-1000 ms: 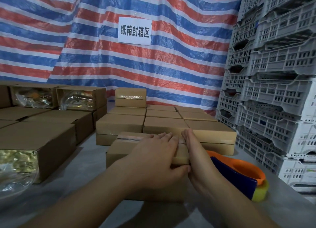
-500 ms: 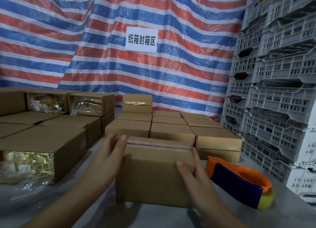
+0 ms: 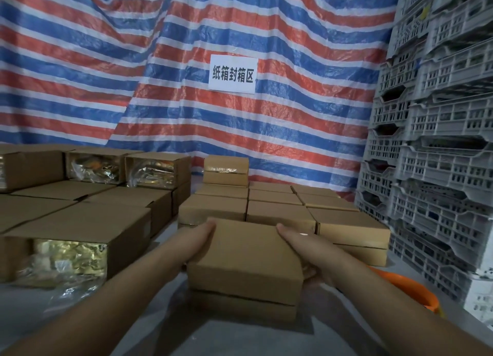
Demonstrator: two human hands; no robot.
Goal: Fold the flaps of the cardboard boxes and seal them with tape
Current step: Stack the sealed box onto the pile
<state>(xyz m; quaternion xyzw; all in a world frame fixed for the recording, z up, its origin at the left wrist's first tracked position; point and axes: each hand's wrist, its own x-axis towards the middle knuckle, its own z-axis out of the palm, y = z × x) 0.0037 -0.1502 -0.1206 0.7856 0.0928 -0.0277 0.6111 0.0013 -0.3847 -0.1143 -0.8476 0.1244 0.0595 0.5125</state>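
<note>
Cardboard box now tipped over, taped seam gone; both hands grip sides.

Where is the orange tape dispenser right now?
In the head view, the orange tape dispenser lies low right on the table, partly hidden behind the right hand's forearm, before the grey crates.

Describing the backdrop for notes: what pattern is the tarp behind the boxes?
Red, blue and white horizontal stripes on the tarp, shown clearly in the head view.

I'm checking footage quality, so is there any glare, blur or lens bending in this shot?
Head view: dim overall; glare on the foil bags in the open boxes at left; wide-angle bending tilts the grey crates; both forearms look soft at the bottom edge.
</note>
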